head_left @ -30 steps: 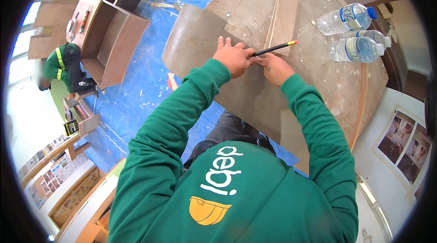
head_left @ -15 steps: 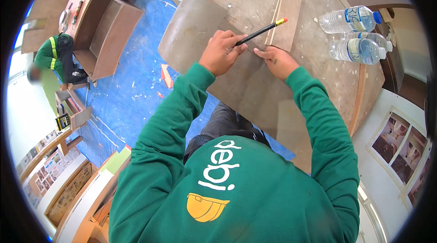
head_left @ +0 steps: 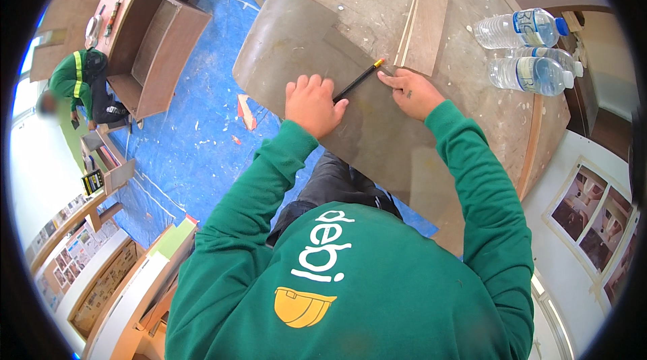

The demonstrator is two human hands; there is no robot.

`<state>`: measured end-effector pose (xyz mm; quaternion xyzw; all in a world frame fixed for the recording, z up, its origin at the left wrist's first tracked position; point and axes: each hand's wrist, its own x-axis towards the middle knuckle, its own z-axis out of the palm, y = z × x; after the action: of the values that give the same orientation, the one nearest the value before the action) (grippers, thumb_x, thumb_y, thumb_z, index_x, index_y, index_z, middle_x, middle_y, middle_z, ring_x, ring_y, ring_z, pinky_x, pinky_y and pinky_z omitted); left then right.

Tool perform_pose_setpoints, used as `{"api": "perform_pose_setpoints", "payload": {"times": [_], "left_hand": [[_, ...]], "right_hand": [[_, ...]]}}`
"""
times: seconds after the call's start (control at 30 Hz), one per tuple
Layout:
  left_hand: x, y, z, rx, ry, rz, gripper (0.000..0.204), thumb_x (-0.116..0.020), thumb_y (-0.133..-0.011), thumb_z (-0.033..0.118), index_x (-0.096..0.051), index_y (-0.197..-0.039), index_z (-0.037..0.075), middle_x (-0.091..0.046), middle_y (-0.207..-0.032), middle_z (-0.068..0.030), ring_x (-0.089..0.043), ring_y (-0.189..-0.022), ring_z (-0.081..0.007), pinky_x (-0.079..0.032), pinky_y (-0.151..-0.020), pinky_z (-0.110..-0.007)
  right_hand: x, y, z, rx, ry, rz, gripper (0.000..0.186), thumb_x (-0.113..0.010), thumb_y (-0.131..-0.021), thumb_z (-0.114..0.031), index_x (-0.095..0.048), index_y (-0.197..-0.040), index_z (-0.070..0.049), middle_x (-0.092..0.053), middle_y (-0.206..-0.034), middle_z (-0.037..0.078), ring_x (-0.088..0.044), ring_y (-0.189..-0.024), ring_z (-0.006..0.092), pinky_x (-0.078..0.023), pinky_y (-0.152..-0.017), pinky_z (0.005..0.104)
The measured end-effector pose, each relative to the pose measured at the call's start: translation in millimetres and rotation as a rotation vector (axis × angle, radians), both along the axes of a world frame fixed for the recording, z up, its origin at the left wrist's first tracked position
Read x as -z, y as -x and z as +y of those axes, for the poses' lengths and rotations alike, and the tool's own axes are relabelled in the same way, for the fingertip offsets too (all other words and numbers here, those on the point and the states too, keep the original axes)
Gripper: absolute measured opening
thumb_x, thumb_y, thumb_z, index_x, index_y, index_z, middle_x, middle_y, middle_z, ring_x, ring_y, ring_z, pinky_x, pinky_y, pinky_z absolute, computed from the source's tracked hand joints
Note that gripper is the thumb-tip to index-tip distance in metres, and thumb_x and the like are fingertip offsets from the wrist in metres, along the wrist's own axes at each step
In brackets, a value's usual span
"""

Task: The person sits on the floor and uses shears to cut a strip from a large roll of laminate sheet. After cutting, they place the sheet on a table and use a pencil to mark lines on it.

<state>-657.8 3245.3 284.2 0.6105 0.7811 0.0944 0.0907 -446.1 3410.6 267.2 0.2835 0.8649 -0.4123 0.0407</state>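
A flexible, glossy brown sheet (head_left: pixel 364 137) lies across the near side of the wooden worktable (head_left: pixel 472 110), its left end reaching past the table. My left hand (head_left: pixel 313 105) rests on the sheet, fingers apart and stretched away from me. Beside its thumb lies a black pencil (head_left: pixel 357 82) with a yellow-and-red end; the pencil's near end meets the thumb. My right hand (head_left: pixel 412 92) is closed at the sheet's far edge, thumb and index finger at the edge, close to the pencil's tip. Its other fingers are curled under and partly hidden.
Thin wood strips (head_left: pixel 424 26) lie beyond my right hand. Several water bottles (head_left: pixel 522 28) lie at the table's right. Blue tarp (head_left: pixel 209 124) covers the floor at left, where a co-worker (head_left: pixel 84 83) crouches by a wooden cabinet (head_left: pixel 158 50).
My left hand has moved down and left and spread its fingers; the pencil it held has come down onto the sheet. My right hand has stayed in place.
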Motion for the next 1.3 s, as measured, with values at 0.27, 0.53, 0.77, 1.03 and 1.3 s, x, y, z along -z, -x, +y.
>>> {"api": "perform_pose_setpoints", "payload": {"times": [0.27,0.53,0.77,1.03,1.3], "left_hand": [[23,-4,35,0.045,0.088,-0.214,0.026,-0.072,-0.087,0.032,-0.064,-0.092,0.008,-0.067,-0.090,-0.0104,-0.065,-0.085,-0.0324,-0.050,-0.074,-0.045],[17,10,12,-0.305,-0.041,-1.370,0.014,-0.076,-0.088,0.010,-0.066,-0.091,0.001,-0.071,-0.081,-0.0036,-0.068,-0.076,-0.0135,-0.054,-0.067,-0.029],[33,-29,15,-0.352,-0.088,-1.450,0.020,-0.079,-0.089,0.010,-0.068,-0.102,0.000,-0.071,-0.088,-0.0027,-0.067,-0.081,-0.0092,-0.053,-0.072,-0.024],[34,-40,20,-0.341,-0.100,-1.402,0.019,-0.080,-0.089,0.013,-0.070,-0.101,0.003,-0.069,-0.085,0.0009,-0.061,-0.077,-0.0057,-0.049,-0.067,-0.023],[39,-40,23,-0.389,-0.171,-1.392,0.017,-0.079,-0.090,0.013,-0.069,-0.098,0.002,-0.070,-0.083,-0.0001,-0.062,-0.076,-0.0069,-0.050,-0.067,-0.024]], "right_hand": [[5,0,1,-0.026,-0.037,0.022,0.053,-0.054,-0.088,-0.003,-0.064,-0.138,-0.018,-0.056,-0.091,0.016,-0.060,-0.085,0.0323,-0.049,-0.079,0.0406],[6,-2,4,-0.014,0.033,0.023,0.058,-0.050,-0.088,0.004,-0.061,-0.141,-0.017,-0.049,-0.089,0.013,-0.055,-0.082,0.0285,-0.048,-0.082,0.0340],[9,-3,10,-0.030,0.099,-0.009,0.056,-0.049,-0.090,0.003,-0.062,-0.141,-0.017,-0.055,-0.095,0.015,-0.059,-0.087,0.0300,-0.049,-0.083,0.0362],[10,-3,10,-0.048,0.054,-0.001,0.057,-0.050,-0.090,0.003,-0.062,-0.141,-0.017,-0.054,-0.094,0.016,-0.059,-0.087,0.0313,-0.048,-0.082,0.0371],[10,-3,8,-0.026,0.073,0.008,0.060,-0.049,-0.087,0.006,-0.062,-0.141,-0.015,-0.052,-0.092,0.016,-0.057,-0.086,0.0316,-0.048,-0.083,0.0372]]}}
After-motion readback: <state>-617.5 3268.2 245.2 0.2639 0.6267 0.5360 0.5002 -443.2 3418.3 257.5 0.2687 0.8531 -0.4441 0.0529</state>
